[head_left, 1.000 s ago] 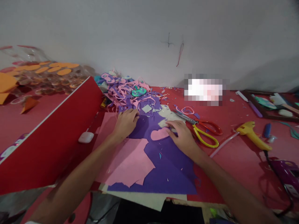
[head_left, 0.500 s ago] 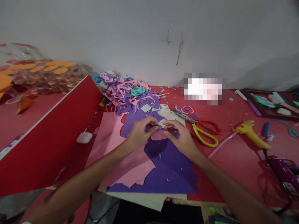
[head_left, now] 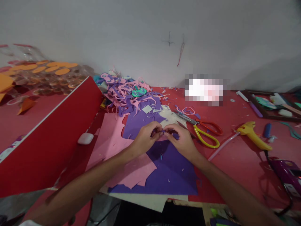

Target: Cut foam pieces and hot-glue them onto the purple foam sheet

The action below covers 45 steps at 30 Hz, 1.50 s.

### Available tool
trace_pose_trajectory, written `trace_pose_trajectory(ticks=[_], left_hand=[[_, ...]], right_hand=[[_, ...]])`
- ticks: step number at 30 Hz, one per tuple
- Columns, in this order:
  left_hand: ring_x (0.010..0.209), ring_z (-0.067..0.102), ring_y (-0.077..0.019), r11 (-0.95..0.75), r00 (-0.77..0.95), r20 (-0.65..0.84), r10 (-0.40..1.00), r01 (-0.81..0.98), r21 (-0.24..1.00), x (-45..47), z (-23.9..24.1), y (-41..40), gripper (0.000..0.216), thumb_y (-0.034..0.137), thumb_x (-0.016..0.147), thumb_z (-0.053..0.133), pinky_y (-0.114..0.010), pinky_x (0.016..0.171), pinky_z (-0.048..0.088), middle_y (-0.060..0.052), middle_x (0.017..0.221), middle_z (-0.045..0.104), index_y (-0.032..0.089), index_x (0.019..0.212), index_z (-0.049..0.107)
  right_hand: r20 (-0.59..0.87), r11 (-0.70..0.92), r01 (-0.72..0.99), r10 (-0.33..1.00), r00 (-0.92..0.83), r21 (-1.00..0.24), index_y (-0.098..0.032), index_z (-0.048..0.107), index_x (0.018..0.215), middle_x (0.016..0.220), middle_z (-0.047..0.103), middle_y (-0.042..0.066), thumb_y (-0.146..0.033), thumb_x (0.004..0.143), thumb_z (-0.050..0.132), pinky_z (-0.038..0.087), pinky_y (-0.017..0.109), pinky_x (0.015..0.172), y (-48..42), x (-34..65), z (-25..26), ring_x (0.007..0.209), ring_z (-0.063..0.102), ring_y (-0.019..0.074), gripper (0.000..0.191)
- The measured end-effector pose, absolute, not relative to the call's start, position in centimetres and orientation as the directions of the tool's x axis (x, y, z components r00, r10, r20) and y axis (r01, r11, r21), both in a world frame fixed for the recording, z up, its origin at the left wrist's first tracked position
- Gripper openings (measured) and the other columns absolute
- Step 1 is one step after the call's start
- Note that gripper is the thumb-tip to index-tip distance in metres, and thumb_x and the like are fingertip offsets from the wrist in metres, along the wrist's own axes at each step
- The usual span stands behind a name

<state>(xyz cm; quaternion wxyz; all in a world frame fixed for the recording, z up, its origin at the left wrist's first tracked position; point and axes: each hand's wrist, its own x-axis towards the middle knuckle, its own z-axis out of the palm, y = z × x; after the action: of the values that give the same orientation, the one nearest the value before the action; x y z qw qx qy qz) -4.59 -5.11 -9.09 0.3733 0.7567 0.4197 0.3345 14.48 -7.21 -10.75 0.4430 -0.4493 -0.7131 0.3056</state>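
Note:
Both my hands meet over the middle of the craft sheets. My left hand and my right hand each pinch a small purple foam piece between their fingertips, just above the table. Under them lies a large purple foam sheet, overlapped on the left by a pink foam sheet. A pink cut-out that lay on the purple sheet is hidden behind my fingers.
A heap of pink and purple offcuts sits at the back. Red-and-yellow scissors, a yellow glue gun and a purple device lie to the right. A red board leans on the left, a white earbud case beside it.
My hands left the sheet, where they lay apart, and came together, lifting a small purple piece. Over the last half second they drew slightly closer.

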Motion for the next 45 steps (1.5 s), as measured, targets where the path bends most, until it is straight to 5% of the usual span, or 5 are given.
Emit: trace_pose_trajectory(ticks=[14, 21, 30, 34, 45], left_hand=[[0.07, 0.054, -0.012, -0.147, 0.415, 0.077, 0.906, 0.139, 0.979, -4.5, -9.5, -4.9, 0.022, 0.038, 0.093, 0.061, -0.024, 0.065, 0.042, 0.0, 0.079, 0.057, 0.019, 0.09, 0.052], [0.074, 0.061, -0.0132, -0.116, 0.408, 0.057, 0.911, 0.121, 0.986, -4.6, -9.6, -4.8, 0.014, 0.03, 0.092, 0.06, -0.025, 0.066, 0.045, -0.002, 0.083, 0.063, 0.018, 0.097, 0.055], [0.07, 0.06, -0.0123, -0.089, 0.376, 0.046, 0.926, 0.097, 0.991, -4.7, -9.9, -4.7, 0.015, 0.03, 0.092, 0.059, -0.024, 0.064, 0.045, -0.001, 0.079, 0.062, 0.017, 0.098, 0.057], [0.067, 0.053, -0.0104, -0.151, 0.361, 0.077, 0.929, 0.181, 0.972, -4.6, -9.9, -4.6, 0.016, 0.032, 0.091, 0.06, -0.022, 0.063, 0.042, 0.001, 0.077, 0.057, 0.016, 0.091, 0.06], [0.075, 0.061, -0.0121, -0.331, 0.389, 0.191, 0.901, 0.334, 0.882, -4.4, -9.1, -5.7, 0.011, 0.014, 0.088, 0.057, -0.023, 0.071, 0.044, 0.0, 0.083, 0.068, 0.018, 0.094, 0.065]], right_hand=[[0.322, 0.375, 0.291, 0.922, -0.214, -0.88, -0.022, 0.069, 0.098, 0.094, 0.074, 0.005, -0.031, 0.092, 0.068, 0.057, 0.033, 0.077, -6.8, 14.8, -10.7, 0.084, 0.069, 0.0197, 0.011], [0.321, 0.357, 0.251, 0.931, -0.177, -0.9, -0.022, 0.068, 0.096, 0.093, 0.073, 0.004, -0.025, 0.092, 0.066, 0.057, 0.031, 0.079, -6.8, 14.7, -11.0, 0.085, 0.069, 0.0183, 0.006], [0.367, 0.348, 0.501, 0.928, -0.062, -0.793, -0.022, 0.068, 0.107, 0.104, 0.073, 0.008, -0.023, 0.088, 0.064, 0.056, 0.038, 0.081, -5.4, 17.1, -11.3, 0.091, 0.068, 0.0227, 0.019], [0.417, 0.342, 0.523, 0.908, 0.029, -0.781, -0.023, 0.065, 0.118, 0.113, 0.071, 0.01, -0.028, 0.093, 0.061, 0.055, 0.04, 0.085, -5.4, 17.5, -11.1, 0.099, 0.067, 0.0245, 0.025], [0.318, 0.366, 0.348, 0.929, -0.188, -0.863, -0.023, 0.065, 0.109, 0.101, 0.075, 0.005, -0.027, 0.095, 0.062, 0.056, 0.032, 0.078, -7.7, 14.2, -10.6, 0.091, 0.072, 0.0204, 0.014]])
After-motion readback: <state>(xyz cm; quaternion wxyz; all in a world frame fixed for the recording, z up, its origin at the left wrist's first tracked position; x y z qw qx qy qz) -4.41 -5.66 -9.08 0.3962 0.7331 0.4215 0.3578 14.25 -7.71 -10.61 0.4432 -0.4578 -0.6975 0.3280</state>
